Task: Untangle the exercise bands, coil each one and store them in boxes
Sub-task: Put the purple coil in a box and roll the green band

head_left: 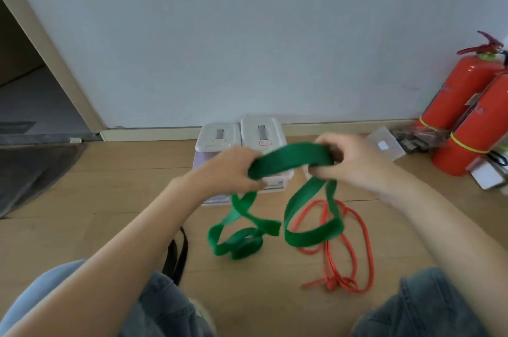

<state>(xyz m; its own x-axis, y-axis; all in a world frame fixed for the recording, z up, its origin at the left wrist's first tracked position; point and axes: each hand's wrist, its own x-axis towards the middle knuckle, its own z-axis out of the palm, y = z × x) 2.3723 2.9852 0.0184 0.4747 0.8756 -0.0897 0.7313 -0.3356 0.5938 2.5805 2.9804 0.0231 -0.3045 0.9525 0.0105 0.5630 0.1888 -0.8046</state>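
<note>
green band: the green band (291, 156) stretches between the two hands, held up above the floor, its taut span running left to right and a little uphill toward the right hand
hanging part: from each grip the band's slack drops toward the person, a loose loop under the right hand and a twisted, folded heap on the wooden floor (110, 185) under the left
left hand: the left hand (228, 171) has its fingers curled round the band's lower left end, gripping it
right hand: the right hand (349, 160) grips the upper right end, fingers curled about the band; blur hides exactly how the fingertips lie
key relation: the held span lies crosswise in front of the body, with the slack about evenly shared, so coiling can likely start from either hand
red band: a thin red band (354, 240) lies in loops on the floor below the right hand, knotted near its close end; the green loop hangs in front of it, contact unclear
black band: a black band (178, 254) lies by the left knee
boxes: two white lidded boxes (239, 138) stand beyond the hands by the wall, lids on
</note>
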